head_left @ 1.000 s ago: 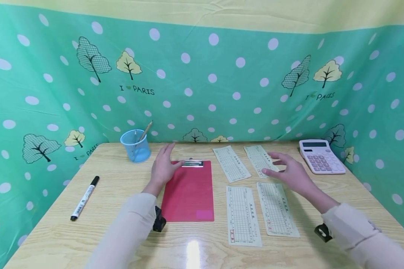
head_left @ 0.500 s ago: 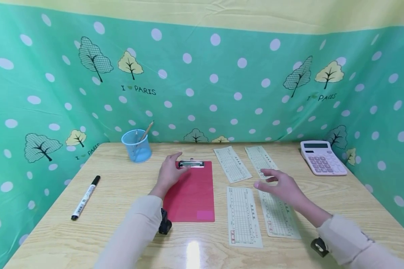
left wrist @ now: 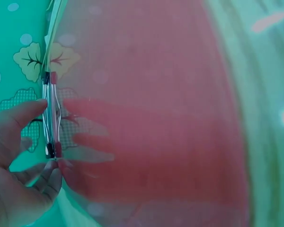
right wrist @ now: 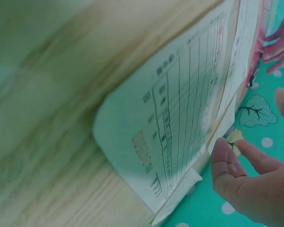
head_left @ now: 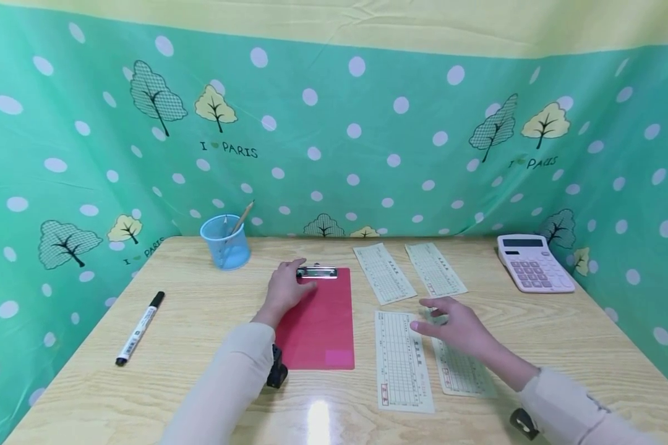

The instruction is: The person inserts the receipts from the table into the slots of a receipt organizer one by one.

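Observation:
A red clipboard (head_left: 320,327) with a metal clip (head_left: 317,272) lies on the wooden table. My left hand (head_left: 287,289) is at its upper left corner, thumb over the board just below the clip and fingertips by the corner. In the left wrist view, thumb and fingers stand apart around the clip (left wrist: 52,116). Over the printed slips hovers my right hand (head_left: 461,327), thumb and fingers spread with nothing between them. It partly covers the near right slip (head_left: 467,374); the near left slip (head_left: 402,364) lies beside it.
Two more slips, the far left one (head_left: 385,273) and the far right one (head_left: 435,269), lie behind. A pink calculator (head_left: 534,264) stands at the back right. Left are a blue pen cup (head_left: 227,244) with pencils and a marker (head_left: 140,329). A green dotted curtain (head_left: 334,136) encloses the table.
My left hand has moved right and nearer, from beside the clip onto the clipboard's upper left corner. My right hand has come nearer and left, from the far right slip to over the near ones.

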`<state>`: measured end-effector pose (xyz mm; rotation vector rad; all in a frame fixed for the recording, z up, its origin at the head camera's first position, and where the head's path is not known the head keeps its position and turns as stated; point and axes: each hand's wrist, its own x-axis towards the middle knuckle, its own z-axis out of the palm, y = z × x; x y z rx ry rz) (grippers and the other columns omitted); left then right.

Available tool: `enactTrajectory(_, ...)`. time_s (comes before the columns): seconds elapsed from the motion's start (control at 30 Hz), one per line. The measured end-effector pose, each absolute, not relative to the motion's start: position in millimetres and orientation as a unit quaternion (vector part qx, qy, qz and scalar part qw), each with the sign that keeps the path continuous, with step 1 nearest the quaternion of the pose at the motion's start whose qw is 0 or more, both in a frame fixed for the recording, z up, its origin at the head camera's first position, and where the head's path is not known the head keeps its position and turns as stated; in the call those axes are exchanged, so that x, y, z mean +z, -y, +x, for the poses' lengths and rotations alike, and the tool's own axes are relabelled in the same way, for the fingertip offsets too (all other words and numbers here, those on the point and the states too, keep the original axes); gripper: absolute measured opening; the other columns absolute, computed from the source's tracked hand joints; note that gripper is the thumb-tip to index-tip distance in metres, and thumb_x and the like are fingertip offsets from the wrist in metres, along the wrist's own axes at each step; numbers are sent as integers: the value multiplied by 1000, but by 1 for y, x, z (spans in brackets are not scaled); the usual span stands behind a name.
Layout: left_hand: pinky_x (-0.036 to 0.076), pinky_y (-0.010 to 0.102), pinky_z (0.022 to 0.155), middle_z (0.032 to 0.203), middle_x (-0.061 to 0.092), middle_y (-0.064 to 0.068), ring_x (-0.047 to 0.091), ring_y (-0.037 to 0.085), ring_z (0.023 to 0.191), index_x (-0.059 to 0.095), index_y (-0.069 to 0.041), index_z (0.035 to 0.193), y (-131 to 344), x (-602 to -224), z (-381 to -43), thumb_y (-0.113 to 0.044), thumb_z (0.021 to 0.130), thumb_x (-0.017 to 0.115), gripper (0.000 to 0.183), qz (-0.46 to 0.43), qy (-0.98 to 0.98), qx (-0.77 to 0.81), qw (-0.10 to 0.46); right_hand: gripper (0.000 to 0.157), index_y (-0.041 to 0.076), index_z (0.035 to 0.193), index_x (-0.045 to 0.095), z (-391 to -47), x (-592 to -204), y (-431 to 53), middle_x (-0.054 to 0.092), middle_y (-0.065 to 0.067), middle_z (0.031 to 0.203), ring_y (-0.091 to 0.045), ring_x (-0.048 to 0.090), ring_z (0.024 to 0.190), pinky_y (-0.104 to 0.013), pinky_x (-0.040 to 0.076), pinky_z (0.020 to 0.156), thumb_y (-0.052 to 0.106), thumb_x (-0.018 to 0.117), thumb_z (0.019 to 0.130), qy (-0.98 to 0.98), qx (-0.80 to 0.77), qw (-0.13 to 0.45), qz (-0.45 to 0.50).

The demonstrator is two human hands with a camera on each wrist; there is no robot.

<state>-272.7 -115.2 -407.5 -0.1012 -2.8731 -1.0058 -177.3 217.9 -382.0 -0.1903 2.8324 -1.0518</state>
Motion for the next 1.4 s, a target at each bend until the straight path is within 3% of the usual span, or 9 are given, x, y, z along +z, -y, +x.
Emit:
enactTrajectory(0.47, 46, 50, 104, 131, 55, 31, 50, 45, 122, 59, 0, 139, 107, -406, -280, -11, 90, 76, 54, -41, 956, -289, 32, 73, -4, 136, 59, -173, -389, -210, 58, -21, 132, -37, 59, 113, -55, 50, 94, 39, 84, 83, -945, -312, 47, -87)
enactTrajectory(0.67, 46, 47, 102, 128, 56, 29, 51, 42, 119, 61, -1, 138, 106, -407, -284, -10, 93, 74, 48, -33, 965, -258, 28, 77, -2, 137, 59, -172, -389, -202, 52, -25, 141, -45, 53, 123, -59, 45, 101, 40, 87, 79, -952, -290, 64, -72)
enactTrajectory(0.83, 48, 49, 99, 128, 55, 29, 51, 44, 118, 62, -2, 137, 105, -407, -286, -9, 93, 72, 46, -27, 968, -250, 28, 81, -6, 136, 58, -172, -389, -198, 53, -25, 137, -47, 49, 127, -59, 42, 104, 38, 89, 76, -961, -258, 65, -72)
enactTrajectory(1.0, 50, 52, 94, 128, 52, 29, 50, 43, 115, 61, -4, 139, 102, -407, -287, -5, 93, 69, 46, -13, 966, -258, 25, 82, -6, 134, 60, -172, -392, -196, 56, -19, 131, -41, 52, 123, -57, 43, 103, 38, 92, 72, -967, -236, 62, -75)
enactTrajectory(1.2, 49, 49, 94, 123, 52, 27, 50, 42, 113, 67, -2, 127, 102, -407, -286, -4, 94, 69, 33, -2, 963, -266, 39, 75, -3, 129, 66, -172, -393, -194, 59, -16, 125, -38, 54, 117, -55, 46, 99, 34, 93, 70, -970, -223, 44, -89)
enactTrajectory(1.4, 49, 48, 95, 124, 52, 27, 50, 42, 113, 67, -2, 124, 102, -407, -285, -6, 95, 70, 30, 2, 963, -267, 39, 69, 2, 127, 69, -172, -391, -193, 58, -8, 113, -28, 54, 104, -44, 48, 85, 32, 94, 70, -970, -223, 39, -91)
